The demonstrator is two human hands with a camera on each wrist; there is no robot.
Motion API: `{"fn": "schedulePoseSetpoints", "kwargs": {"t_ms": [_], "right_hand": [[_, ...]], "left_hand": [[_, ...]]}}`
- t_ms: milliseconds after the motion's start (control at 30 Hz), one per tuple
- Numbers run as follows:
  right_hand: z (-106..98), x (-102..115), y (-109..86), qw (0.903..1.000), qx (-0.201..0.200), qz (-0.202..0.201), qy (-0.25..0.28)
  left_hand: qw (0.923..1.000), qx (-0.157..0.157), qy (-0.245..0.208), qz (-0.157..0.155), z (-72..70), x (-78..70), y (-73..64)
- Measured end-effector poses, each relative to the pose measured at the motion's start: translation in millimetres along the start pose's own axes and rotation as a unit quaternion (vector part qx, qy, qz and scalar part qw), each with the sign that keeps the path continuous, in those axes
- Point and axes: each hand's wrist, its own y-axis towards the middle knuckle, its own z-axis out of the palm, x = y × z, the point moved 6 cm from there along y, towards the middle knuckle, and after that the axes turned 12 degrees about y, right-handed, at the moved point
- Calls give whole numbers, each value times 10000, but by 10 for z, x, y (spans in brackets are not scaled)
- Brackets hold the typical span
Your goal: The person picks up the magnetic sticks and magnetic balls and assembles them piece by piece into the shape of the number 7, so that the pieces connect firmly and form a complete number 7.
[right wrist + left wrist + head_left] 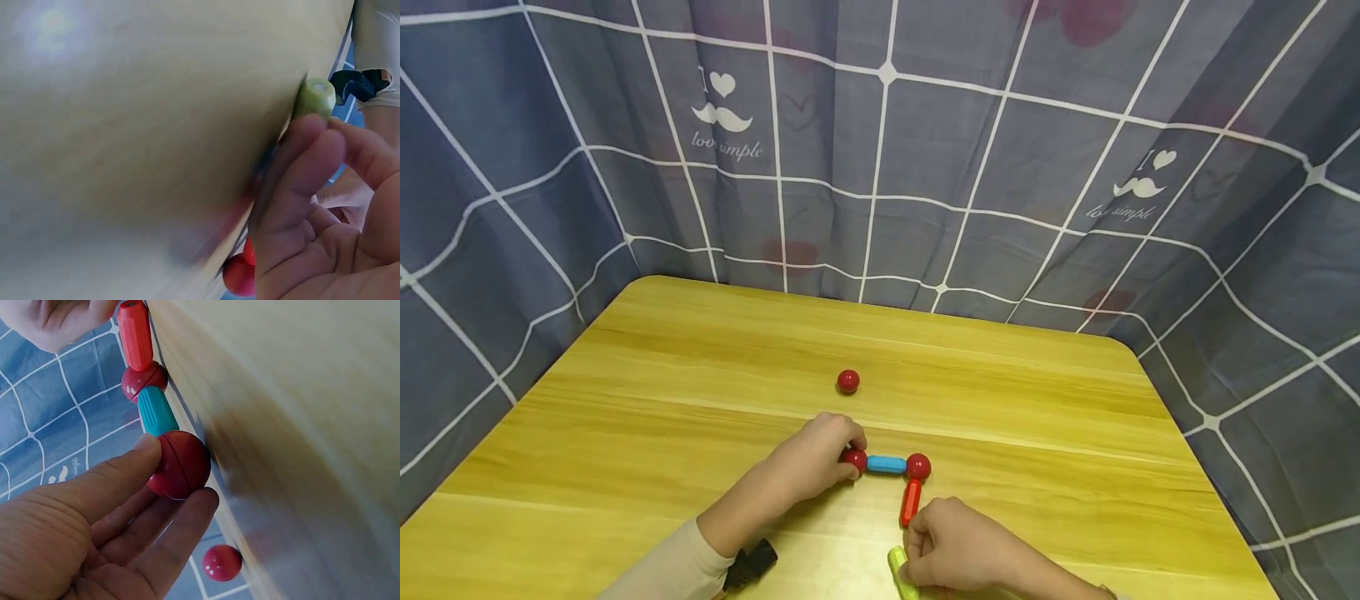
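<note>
My left hand (812,458) grips a red ball (181,464) between thumb and fingers. From that ball a blue rod (886,464) runs to a second red ball (918,467), and a red rod (911,502) extends from there toward the near side. All these pieces touch end to end in a bent chain on the table. Below the red rod, my right hand (962,546) pinches a yellow-green rod (902,571), whose pale end (320,89) shows in the right wrist view. The yellow-green rod lies apart from the chain.
A loose red ball (848,382) sits farther back on the wooden table (700,367), beyond my left hand. A grey-blue checked curtain (827,167) hangs behind the table and along both sides. A black strap device (751,565) is on my left wrist.
</note>
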Motion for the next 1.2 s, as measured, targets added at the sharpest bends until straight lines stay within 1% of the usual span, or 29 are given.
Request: {"fn": "schedulePoseSetpoints", "kwargs": {"t_ms": [100,233,400,433,533,633,700,767,833,933,1000,1033,1100,1200], "right_hand": [[13,38,-14,9997,-52,-189,-160],[46,91,-19,9971,-73,-442,-612],[88,164,-5,9880,-97,-676,-1382],[93,182,1,9843,-109,-752,-1593],[103,240,15,9691,-176,-1055,-2221],[107,294,12,9496,-301,-1423,-2776],[105,322,-2,9397,-376,-1645,-2974],[101,343,-28,9345,-449,-1863,-2999],[71,352,-62,9380,-575,-1952,-2805],[-14,358,-120,9475,-970,-1882,-2398],[-75,342,-149,9559,-1249,-1597,-2123],[-95,335,-161,9577,-1373,-1457,-2069],[-110,294,-174,9618,-1483,-1024,-2061],[-83,191,-179,9621,-1502,-405,-2238]], "left_hand": [[10000,-6,-29,29,0,-7,-2],[10000,-5,-15,39,0,-20,-7],[10000,3,-18,26,8,-26,-17],[10000,-4,-10,35,9,-27,-18],[10000,-29,35,67,6,-29,-17],[9999,-56,86,100,4,-28,-13],[9999,-63,104,116,2,-27,-9],[9998,-68,97,130,4,-25,-6],[9998,-74,97,142,4,-25,-2],[9998,-74,73,161,-1,-29,3],[9998,-73,70,156,-8,-32,4],[9998,-68,67,151,-10,-32,3],[9999,-54,70,125,-12,-31,-1],[9999,-33,73,92,-10,-32,-10]]}}
